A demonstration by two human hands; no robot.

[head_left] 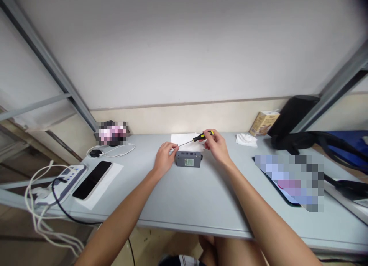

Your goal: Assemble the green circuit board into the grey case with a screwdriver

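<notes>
My right hand (216, 145) grips the black and yellow handle of a screwdriver (198, 137). Its thin shaft slants down to the left, toward the fingertips of my left hand (166, 156). Those fingers are pinched together at the screwdriver's tip; anything between them is too small to make out. Just below the shaft a small grey metal box (179, 160) stands on the desk, with a row of vent slots along its top, a pale green label on its front and a black knob at its right end. My left hand is right beside the box's left end.
A white paper sheet (184, 138) lies behind the box. On the left are a phone (92, 180), a power strip (61, 184) with cables, and a black charger (96, 153). To the right sit crumpled tissue (246, 139), a yellow carton (263, 123) and a blurred-out flat item (276, 177).
</notes>
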